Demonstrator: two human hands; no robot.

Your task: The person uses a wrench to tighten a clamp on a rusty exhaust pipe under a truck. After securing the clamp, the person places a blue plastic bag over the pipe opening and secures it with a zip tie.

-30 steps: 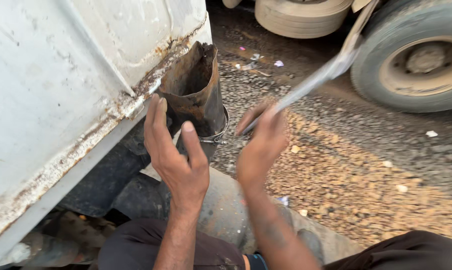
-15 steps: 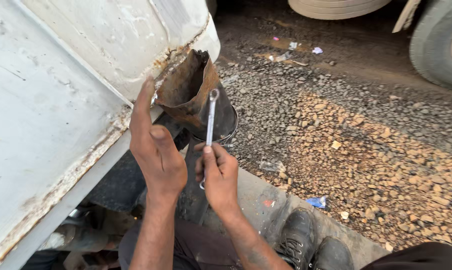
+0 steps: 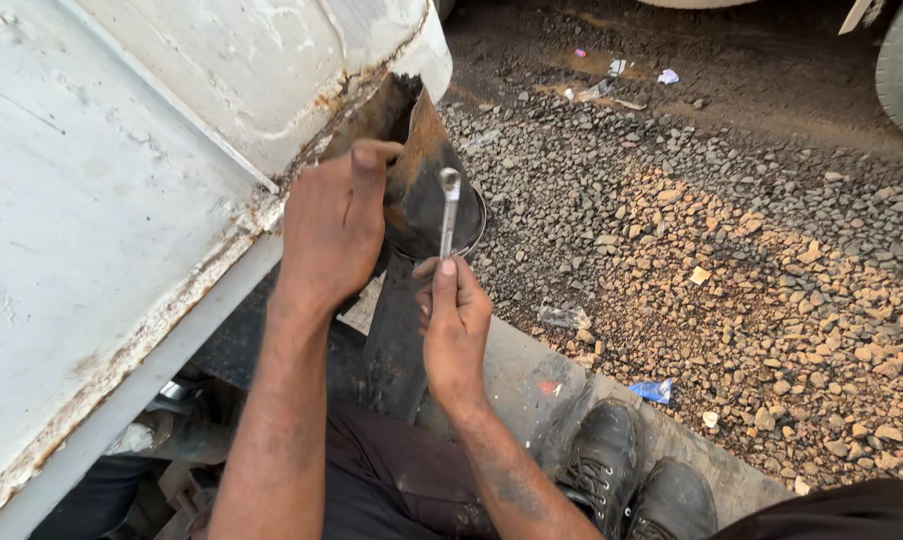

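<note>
Right hand (image 3: 454,325) holds wrench (image 3: 449,212); left hand (image 3: 334,228) grips rusty pipe (image 3: 424,165).

Two hands (image 3: 392,270), one wrench (image 3: 449,212), one rusty pipe (image 3: 422,170), two black boots (image 3: 637,480).

White body panel (image 3: 122,200) with brown rust streaks along its seams, rusty orange-brown pipe (image 3: 412,160), shiny silver wrench (image 3: 449,215). Ground's grey gravel (image 3: 592,180) blending into tan stones, black scuffed boots (image 3: 632,480), little blue scrap (image 3: 655,390) on the curb.
</note>
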